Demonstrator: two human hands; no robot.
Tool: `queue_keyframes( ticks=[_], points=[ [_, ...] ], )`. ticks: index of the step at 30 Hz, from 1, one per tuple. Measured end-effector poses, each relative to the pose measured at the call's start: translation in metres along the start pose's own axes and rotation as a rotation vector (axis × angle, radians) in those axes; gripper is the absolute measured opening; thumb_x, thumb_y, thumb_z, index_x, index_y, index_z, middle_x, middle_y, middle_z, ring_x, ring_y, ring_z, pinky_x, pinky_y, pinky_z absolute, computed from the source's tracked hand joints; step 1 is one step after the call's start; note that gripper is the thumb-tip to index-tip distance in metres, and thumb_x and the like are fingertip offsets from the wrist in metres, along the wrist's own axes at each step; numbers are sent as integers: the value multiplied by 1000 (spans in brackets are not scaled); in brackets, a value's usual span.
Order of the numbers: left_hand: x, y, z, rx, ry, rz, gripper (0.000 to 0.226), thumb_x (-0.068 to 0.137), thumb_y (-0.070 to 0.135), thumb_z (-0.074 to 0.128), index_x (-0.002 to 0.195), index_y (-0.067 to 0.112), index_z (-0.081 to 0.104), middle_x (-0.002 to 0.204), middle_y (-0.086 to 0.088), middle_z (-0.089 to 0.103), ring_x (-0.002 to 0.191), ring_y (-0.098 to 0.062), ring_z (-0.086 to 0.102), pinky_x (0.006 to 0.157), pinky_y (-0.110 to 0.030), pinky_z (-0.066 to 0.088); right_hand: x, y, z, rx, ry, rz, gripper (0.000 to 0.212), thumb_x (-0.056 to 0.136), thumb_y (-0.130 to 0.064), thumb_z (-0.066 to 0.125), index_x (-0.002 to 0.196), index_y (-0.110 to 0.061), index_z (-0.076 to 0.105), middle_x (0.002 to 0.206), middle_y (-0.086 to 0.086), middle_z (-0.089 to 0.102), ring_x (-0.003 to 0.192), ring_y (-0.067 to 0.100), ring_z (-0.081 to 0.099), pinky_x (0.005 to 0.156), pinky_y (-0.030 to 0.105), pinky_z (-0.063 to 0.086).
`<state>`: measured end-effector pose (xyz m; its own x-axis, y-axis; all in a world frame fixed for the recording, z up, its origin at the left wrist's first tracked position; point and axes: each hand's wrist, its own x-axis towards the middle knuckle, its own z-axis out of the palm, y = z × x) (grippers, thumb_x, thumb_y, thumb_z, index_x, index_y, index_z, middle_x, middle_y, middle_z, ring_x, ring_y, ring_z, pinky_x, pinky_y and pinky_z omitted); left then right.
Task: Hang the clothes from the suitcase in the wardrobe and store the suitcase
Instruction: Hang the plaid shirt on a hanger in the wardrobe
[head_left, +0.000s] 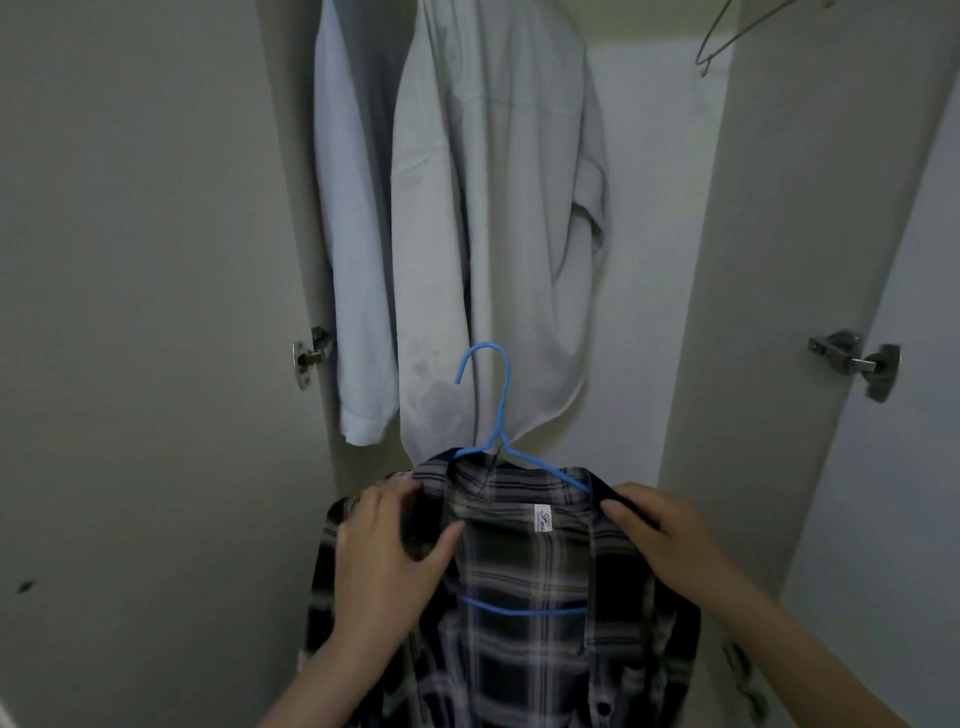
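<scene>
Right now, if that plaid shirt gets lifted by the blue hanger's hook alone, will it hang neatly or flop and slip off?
The plaid shirt looks soft and floppy: it sags in folds. It probably weighs little, since the thin blue hanger keeps its shape. Unbuttoned, it might slip sideways.

A home bedroom closet: a white built-in wardrobe stands open, pale shirts hanging inside it, a bare wire hanger up at its right.

Both forearms are reaching forward, the left hand lying spread with thumb extended and gripping fabric, the right hand curling its fingers in a pinch.
</scene>
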<state>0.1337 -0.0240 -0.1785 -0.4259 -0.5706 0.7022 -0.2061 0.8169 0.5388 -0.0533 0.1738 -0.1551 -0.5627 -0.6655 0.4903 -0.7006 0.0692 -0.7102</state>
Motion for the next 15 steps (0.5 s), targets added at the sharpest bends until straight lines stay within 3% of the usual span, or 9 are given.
queue_keyframes(
  ticks=[3, 6, 11, 15],
  points=[
    [9, -4, 12, -67, -44, 71, 10, 84, 26, 60, 90, 18, 57, 85, 1, 63, 77, -13, 61, 67, -28, 47, 0, 1, 0, 3, 28, 23, 46, 91, -13, 56, 64, -49, 59, 60, -22, 58, 57, -2, 50, 56, 15, 35],
    [4, 0, 16, -57, -105, 214, 11, 84, 27, 51, 76, 24, 44, 67, 1, 54, 61, -6, 47, 54, -19, 36, 4, 6, -2, -25, 122, 71, 37, 89, -17, 59, 60, -40, 61, 60, -19, 58, 56, 3, 49, 59, 21, 37],
    [-26, 6, 19, -42, -308, 551, 20, 83, 22, 58, 73, 24, 41, 66, 2, 53, 60, -14, 52, 54, -23, 36, -4, 9, -2, -206, 104, 82, 30, 87, -30, 60, 63, -46, 54, 76, -23, 63, 66, 3, 57, 65, 25, 43],
    [-21, -5, -2, 77, -353, 769, 22, 91, 43, 53, 76, 28, 61, 79, 15, 58, 72, -9, 54, 64, -25, 38, -13, 7, -2, -228, 20, 80, 32, 88, -31, 60, 64, -52, 55, 82, -27, 64, 71, 2, 60, 68, 24, 45]
  ],
)
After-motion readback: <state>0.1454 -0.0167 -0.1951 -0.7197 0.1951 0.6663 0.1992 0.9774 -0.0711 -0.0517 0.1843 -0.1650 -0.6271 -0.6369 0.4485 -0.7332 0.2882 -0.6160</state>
